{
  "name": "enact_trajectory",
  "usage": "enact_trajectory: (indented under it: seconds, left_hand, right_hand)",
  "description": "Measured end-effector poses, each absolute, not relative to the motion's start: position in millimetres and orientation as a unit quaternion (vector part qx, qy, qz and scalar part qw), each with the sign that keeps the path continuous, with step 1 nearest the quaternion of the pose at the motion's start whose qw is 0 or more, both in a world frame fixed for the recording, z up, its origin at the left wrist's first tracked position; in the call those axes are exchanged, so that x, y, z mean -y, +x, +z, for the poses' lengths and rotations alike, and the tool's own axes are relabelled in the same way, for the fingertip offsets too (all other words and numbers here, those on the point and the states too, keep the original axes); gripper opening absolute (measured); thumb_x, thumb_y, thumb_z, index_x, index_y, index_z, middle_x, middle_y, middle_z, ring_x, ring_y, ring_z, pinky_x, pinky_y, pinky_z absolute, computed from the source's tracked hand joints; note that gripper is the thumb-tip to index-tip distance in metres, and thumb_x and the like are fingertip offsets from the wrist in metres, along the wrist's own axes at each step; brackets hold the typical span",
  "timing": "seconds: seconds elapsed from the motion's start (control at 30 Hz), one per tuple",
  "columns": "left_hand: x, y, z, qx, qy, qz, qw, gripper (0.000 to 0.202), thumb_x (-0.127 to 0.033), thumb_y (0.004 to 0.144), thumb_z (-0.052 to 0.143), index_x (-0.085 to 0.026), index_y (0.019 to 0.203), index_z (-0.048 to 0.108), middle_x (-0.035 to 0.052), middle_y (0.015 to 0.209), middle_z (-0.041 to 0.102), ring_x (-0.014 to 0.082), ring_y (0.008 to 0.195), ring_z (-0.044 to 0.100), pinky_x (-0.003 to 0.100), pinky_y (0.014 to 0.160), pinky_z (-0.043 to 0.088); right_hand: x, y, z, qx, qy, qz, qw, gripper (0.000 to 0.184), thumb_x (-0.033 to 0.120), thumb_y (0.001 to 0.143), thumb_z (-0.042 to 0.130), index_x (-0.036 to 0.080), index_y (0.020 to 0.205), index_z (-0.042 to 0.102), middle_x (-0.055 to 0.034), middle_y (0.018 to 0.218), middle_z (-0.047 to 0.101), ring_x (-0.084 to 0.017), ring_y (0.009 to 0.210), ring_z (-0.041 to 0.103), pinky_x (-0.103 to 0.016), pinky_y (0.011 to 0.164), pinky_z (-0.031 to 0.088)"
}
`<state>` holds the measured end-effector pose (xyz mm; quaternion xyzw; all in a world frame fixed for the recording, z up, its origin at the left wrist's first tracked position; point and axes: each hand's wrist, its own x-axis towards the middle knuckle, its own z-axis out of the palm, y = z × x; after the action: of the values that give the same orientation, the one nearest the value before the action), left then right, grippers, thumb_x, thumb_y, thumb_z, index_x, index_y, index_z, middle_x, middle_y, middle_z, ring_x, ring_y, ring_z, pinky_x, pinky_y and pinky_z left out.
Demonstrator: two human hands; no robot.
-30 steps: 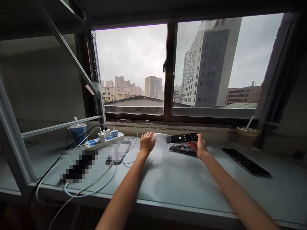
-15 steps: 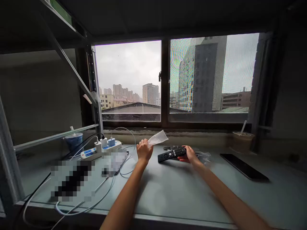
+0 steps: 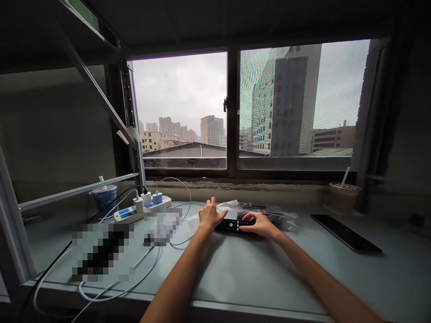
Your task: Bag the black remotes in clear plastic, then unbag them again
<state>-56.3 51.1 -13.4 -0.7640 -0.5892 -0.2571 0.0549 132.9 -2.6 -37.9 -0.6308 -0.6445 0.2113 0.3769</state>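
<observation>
At the far left, a blue cup [image 3: 104, 197] stands behind a white power strip [image 3: 141, 210]. The strip lies against the far edge of the tabletop [image 3: 256, 273], just beside the metal rack post [image 3: 134, 148]. Chargers are plugged into it, which is why the white cables [image 3: 175, 242] loop from it towards the near edge and lie slack on the surface.

The left hand [image 3: 209, 216] is palm down at mid-table. Its grip is spread, with the fingers fanned and pointing away, and it pinches nothing. It rests on the left end of the black remote [image 3: 233, 225], and its fingertips reach towards the crumpled clear plastic bags [image 3: 272, 215] just beyond. A flat hand like this presses down rather than lifts, so it seems to steady that end.

The remote lies flat on the tabletop, buttons up and lengthwise left to right, between the two hands and touching both.

The right hand [image 3: 260, 224] covers the remote's right end, with its fingers curved over the top. The thumb is hidden, so I cannot tell whether this grip closes around the body or only rests on it.

Well apart to the right, a dark phone [image 3: 346, 233] lies flat. Beyond it, an iced drink [image 3: 343, 197] with a straw stands by the window sill, out of the way of both arms.
</observation>
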Motion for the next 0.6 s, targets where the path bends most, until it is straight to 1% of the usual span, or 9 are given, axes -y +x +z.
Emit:
enact_trajectory:
  seconds: [0.07, 0.13, 0.23, 0.33, 0.4, 0.47, 0.53, 0.6]
  left_hand:
    - [-48.3, -54.1, -9.9, 0.605, -0.748, -0.263, 0.071, 0.048, -0.052, 0.077, 0.045, -0.016, 0.108, 0.044, 0.0116, 0.102, 0.054, 0.0255, 0.085, 0.06, 0.03, 0.065, 0.043]
    - [-46.1, -53.0, -5.0, 0.633, -0.715, -0.283, 0.085, 0.047, -0.049, 0.08, 0.042, -0.014, 0.111, 0.043, 0.0131, 0.102, 0.053, 0.0263, 0.085, 0.06, 0.031, 0.063, 0.043]
    - [-46.6, -55.6, 1.0, 0.679, -0.664, -0.302, 0.085, 0.046, -0.044, 0.081, 0.041, -0.012, 0.114, 0.043, 0.0154, 0.103, 0.051, 0.0271, 0.086, 0.059, 0.032, 0.064, 0.043]
    - [-52.4, -63.1, 0.3, 0.708, -0.64, -0.285, 0.09, 0.044, -0.033, 0.08, 0.047, -0.009, 0.117, 0.043, 0.0188, 0.109, 0.05, 0.0293, 0.094, 0.055, 0.034, 0.074, 0.041]
    - [-56.8, -68.7, -3.3, 0.719, -0.635, -0.26, 0.108, 0.046, -0.024, 0.079, 0.049, -0.008, 0.122, 0.04, 0.0203, 0.114, 0.049, 0.0306, 0.101, 0.051, 0.036, 0.082, 0.038]
    - [-59.6, -72.3, -7.2, 0.724, -0.637, -0.237, 0.117, 0.053, -0.02, 0.077, 0.052, -0.01, 0.127, 0.036, 0.0197, 0.119, 0.047, 0.0302, 0.107, 0.046, 0.037, 0.088, 0.034]
    - [-60.4, -72.9, -10.1, 0.712, -0.658, -0.221, 0.11, 0.055, -0.021, 0.075, 0.057, -0.014, 0.126, 0.039, 0.0176, 0.123, 0.046, 0.0293, 0.112, 0.043, 0.036, 0.09, 0.032]
    - [-60.6, -70.8, -12.8, 0.688, -0.689, -0.208, 0.093, 0.043, -0.027, 0.078, 0.056, -0.017, 0.118, 0.048, 0.0142, 0.121, 0.049, 0.0267, 0.11, 0.046, 0.035, 0.089, 0.033]
  right_hand:
    - [2.8, 132.4, -37.3, 0.66, -0.637, 0.169, 0.361, 0.041, 0.051, 0.051, 0.071, 0.02, 0.078, 0.069, -0.0071, 0.08, 0.065, -0.022, 0.071, 0.059, -0.03, 0.059, 0.044]
    - [4.1, 130.9, -35.4, 0.663, -0.647, 0.144, 0.347, 0.037, 0.053, 0.052, 0.069, 0.023, 0.074, 0.07, -0.0059, 0.079, 0.067, -0.024, 0.078, 0.059, -0.032, 0.065, 0.042]
    - [6.2, 130.5, -32.6, 0.662, -0.653, 0.142, 0.341, 0.031, 0.054, 0.056, 0.066, 0.026, 0.069, 0.071, -0.0043, 0.08, 0.068, -0.026, 0.081, 0.06, -0.033, 0.068, 0.041]
    - [5.4, 137.7, -31.4, 0.66, -0.646, 0.14, 0.356, 0.028, 0.053, 0.059, 0.064, 0.026, 0.066, 0.071, -0.0038, 0.078, 0.069, -0.025, 0.079, 0.061, -0.032, 0.067, 0.042]
    - [3.4, 146.4, -31.3, 0.655, -0.643, 0.112, 0.381, 0.025, 0.048, 0.061, 0.064, 0.025, 0.068, 0.071, -0.0042, 0.077, 0.069, -0.024, 0.076, 0.061, -0.032, 0.067, 0.043]
    - [1.2, 156.5, -31.4, 0.639, -0.657, 0.06, 0.395, 0.02, 0.04, 0.063, 0.064, 0.023, 0.072, 0.071, -0.0043, 0.077, 0.069, -0.023, 0.073, 0.062, -0.032, 0.067, 0.044]
    - [-0.8, 166.1, -31.8, 0.615, -0.69, 0.003, 0.381, 0.017, 0.033, 0.064, 0.062, 0.023, 0.075, 0.071, -0.0042, 0.08, 0.069, -0.024, 0.075, 0.062, -0.032, 0.066, 0.044]
    - [-2.7, 174.2, -33.0, 0.602, -0.709, -0.021, 0.367, 0.015, 0.028, 0.067, 0.059, 0.022, 0.074, 0.071, -0.0054, 0.083, 0.069, -0.025, 0.079, 0.062, -0.033, 0.067, 0.044]
